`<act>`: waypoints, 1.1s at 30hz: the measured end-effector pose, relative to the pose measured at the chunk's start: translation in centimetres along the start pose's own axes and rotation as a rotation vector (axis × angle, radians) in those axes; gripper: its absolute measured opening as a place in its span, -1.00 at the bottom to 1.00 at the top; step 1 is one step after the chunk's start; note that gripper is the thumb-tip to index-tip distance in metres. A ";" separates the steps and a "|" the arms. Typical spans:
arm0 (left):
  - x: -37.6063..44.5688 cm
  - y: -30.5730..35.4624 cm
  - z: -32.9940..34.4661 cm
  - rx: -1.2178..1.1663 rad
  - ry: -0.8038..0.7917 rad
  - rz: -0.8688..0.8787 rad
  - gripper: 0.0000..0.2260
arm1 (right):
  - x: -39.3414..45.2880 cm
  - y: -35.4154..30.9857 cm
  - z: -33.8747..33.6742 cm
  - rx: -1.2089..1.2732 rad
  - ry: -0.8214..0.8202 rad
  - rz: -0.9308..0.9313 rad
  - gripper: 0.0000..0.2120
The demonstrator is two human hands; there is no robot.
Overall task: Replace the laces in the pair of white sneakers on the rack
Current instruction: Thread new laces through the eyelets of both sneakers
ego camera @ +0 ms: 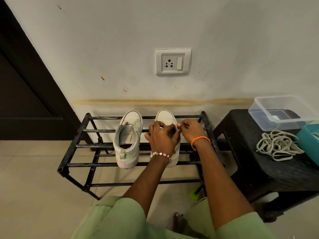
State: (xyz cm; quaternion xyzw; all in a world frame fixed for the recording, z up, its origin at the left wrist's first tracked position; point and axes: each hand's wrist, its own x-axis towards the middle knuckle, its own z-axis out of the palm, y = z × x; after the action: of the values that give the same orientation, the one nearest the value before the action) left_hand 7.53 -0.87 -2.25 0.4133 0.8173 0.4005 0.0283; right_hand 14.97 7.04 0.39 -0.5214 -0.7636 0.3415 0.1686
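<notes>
Fingers of both hands curled in tight over the lace area of the right sneaker. Right hand pinches something small at its fingertips, likely a lace end, though too small to confirm. Left hand grips the shoe's upper; what its fingers hold is hidden behind the hand.

Progress, as a judgement: early to middle. Left sneaker sits beside the right one with no lace visible and its tongue bare, so old lace seems out and new one not yet in. Right sneaker is in hand; cannot tell whether a lace is coming out or going in. Loose pile of pale flat laces lies on the black stool, right of the rack.

Both sneakers stand on the top bars of the black rack, toes toward the wall. White uppers, worn; heel sole of the left one is scuffed and pinkish. Clear tub sits on the stool behind the laces.
</notes>
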 end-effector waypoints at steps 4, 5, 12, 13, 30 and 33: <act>-0.2 0.3 -0.3 0.024 -0.012 -0.011 -0.75 | -0.5 -0.7 -0.4 0.147 0.053 -0.027 -0.83; -0.2 0.3 -0.3 0.039 -0.018 -0.011 -0.75 | -0.5 -1.0 -0.7 0.189 0.088 -0.040 -0.84; -0.6 0.5 0.0 0.195 0.056 0.046 -0.79 | -1.5 -6.6 -6.5 0.760 0.151 -0.177 -0.74; -0.7 0.5 0.1 0.168 0.048 0.036 -0.76 | -1.5 -7.5 -7.4 0.824 0.161 -0.170 -0.74; -0.4 0.4 -0.1 -0.012 -0.066 -0.160 -0.39 | 0.4 -1.9 0.2 -0.058 -0.235 0.175 -0.57; -0.4 0.4 -0.2 -0.011 -0.074 -0.174 -0.40 | 0.8 -1.8 -0.4 -0.046 -0.183 0.074 -0.69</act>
State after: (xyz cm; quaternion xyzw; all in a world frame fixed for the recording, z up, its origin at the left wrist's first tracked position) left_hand 7.97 -1.16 -2.00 0.3549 0.8463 0.3857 0.0955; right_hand 13.66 7.48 1.90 -0.5198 -0.7636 0.3761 0.0734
